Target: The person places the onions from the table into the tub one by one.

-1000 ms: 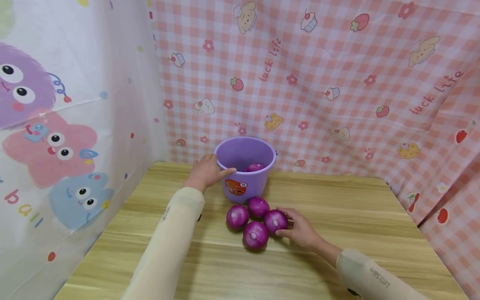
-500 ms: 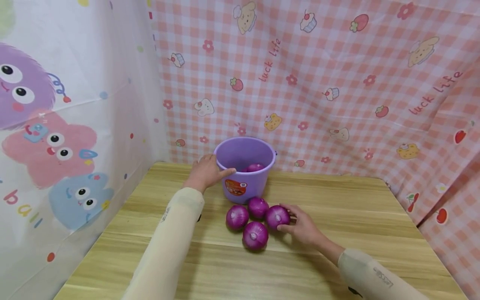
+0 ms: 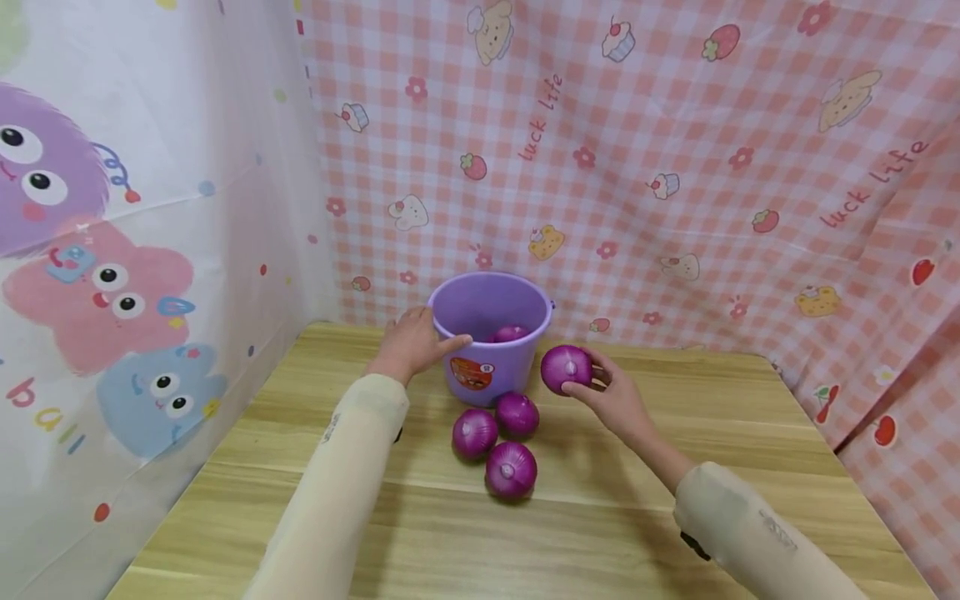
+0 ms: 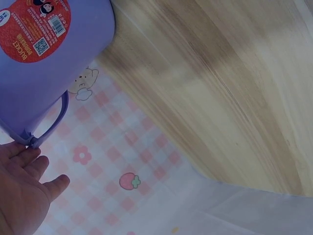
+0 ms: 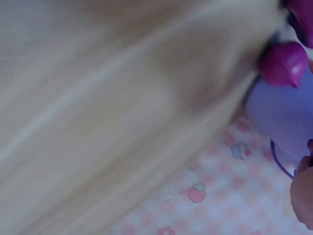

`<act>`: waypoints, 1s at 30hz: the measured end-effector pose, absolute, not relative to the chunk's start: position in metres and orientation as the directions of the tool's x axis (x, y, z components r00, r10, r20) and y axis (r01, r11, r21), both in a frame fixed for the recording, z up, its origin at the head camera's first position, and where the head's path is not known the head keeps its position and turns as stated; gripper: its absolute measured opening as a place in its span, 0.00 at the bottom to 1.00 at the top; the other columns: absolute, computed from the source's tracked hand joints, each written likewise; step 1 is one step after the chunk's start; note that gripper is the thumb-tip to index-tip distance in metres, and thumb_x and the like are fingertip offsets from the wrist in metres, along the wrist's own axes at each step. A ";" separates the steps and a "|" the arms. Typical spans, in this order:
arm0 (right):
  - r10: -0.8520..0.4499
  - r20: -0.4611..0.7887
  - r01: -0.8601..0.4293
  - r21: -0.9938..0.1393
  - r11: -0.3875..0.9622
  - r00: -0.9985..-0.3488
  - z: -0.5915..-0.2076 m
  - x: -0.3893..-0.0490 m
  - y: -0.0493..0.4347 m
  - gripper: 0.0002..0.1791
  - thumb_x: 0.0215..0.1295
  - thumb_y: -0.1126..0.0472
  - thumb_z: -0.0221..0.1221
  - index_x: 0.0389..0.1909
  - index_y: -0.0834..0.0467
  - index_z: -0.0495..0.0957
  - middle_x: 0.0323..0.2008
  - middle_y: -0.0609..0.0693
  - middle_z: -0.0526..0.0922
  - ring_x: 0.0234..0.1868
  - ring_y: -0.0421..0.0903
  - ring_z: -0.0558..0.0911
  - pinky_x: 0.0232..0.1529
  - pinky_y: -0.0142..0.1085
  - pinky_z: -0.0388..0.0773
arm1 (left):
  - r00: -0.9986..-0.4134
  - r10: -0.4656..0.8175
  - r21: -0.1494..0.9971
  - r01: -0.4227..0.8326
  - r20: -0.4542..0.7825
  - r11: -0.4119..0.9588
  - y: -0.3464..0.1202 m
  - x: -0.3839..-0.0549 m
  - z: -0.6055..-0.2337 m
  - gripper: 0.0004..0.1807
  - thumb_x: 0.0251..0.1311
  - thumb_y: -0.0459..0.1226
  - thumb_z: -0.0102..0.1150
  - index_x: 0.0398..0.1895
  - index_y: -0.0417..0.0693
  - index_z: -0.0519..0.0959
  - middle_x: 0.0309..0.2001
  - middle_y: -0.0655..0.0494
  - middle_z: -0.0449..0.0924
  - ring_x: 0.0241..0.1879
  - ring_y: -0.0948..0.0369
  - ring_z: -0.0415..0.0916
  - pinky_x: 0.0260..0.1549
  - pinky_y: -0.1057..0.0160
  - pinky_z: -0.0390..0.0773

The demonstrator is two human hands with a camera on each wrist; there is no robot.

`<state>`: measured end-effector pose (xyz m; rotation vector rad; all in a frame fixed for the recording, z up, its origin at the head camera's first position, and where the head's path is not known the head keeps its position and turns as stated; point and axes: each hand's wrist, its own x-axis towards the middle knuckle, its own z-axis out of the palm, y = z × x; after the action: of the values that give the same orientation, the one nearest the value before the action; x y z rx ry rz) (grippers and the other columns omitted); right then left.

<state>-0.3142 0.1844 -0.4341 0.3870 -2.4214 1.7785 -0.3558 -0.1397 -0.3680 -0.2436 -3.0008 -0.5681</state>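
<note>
A purple bucket [image 3: 491,367] with a red label stands near the table's back edge, a red onion [image 3: 510,333] visible inside. My left hand [image 3: 408,342] holds its rim at the left, thumb along the front; in the left wrist view, fingers [image 4: 24,159] touch the rim by the handle joint. My right hand [image 3: 618,400] grips another red onion [image 3: 564,369] above the table, just right of the bucket. Three red onions lie before the bucket: one close to its base [image 3: 517,415], one at left [image 3: 475,433], one nearest me [image 3: 511,471].
The wooden table [image 3: 660,533] extends to both sides and in front of the bucket. A pink checked cloth [image 3: 637,208] hangs right behind the table, and a white cartoon-printed cloth [image 3: 247,167] hangs along the left.
My right hand has lifted the rightmost onion off the table and moved it up and back, beside the bucket. The left hand stays on the rim.
</note>
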 end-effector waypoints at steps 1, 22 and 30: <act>-0.128 0.240 -0.267 -0.925 0.270 -0.962 -0.430 -0.317 0.184 0.41 0.61 0.63 0.69 0.73 0.61 0.62 0.66 0.66 0.69 0.64 0.61 0.72 0.61 0.49 0.74 | -0.985 0.140 0.358 0.169 0.106 0.918 -0.140 -0.356 -0.368 0.55 0.60 0.69 0.51 0.75 0.36 0.56 0.70 0.37 0.63 0.70 0.43 0.59 0.71 0.38 0.50; 0.055 0.309 -0.293 -0.934 0.203 -0.949 -0.378 -0.360 0.139 0.39 0.61 0.55 0.70 0.70 0.61 0.67 0.63 0.60 0.74 0.63 0.54 0.75 0.61 0.43 0.76 | -0.986 0.124 0.364 0.157 0.114 0.918 -0.142 -0.357 -0.370 0.55 0.60 0.69 0.52 0.76 0.36 0.55 0.70 0.36 0.63 0.70 0.43 0.59 0.71 0.38 0.49; 0.127 0.272 -0.246 -0.951 0.189 -0.954 -0.363 -0.366 0.123 0.40 0.59 0.50 0.70 0.71 0.57 0.68 0.64 0.56 0.75 0.63 0.50 0.75 0.62 0.43 0.73 | -0.986 0.127 0.369 0.159 0.109 0.916 -0.140 -0.358 -0.369 0.55 0.60 0.69 0.52 0.75 0.35 0.55 0.70 0.36 0.63 0.70 0.43 0.58 0.71 0.38 0.48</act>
<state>-0.3662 0.1231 -0.3630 0.1125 -2.1790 1.8290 -0.3580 -0.1398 -0.3694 -0.2239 -2.9940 -0.5864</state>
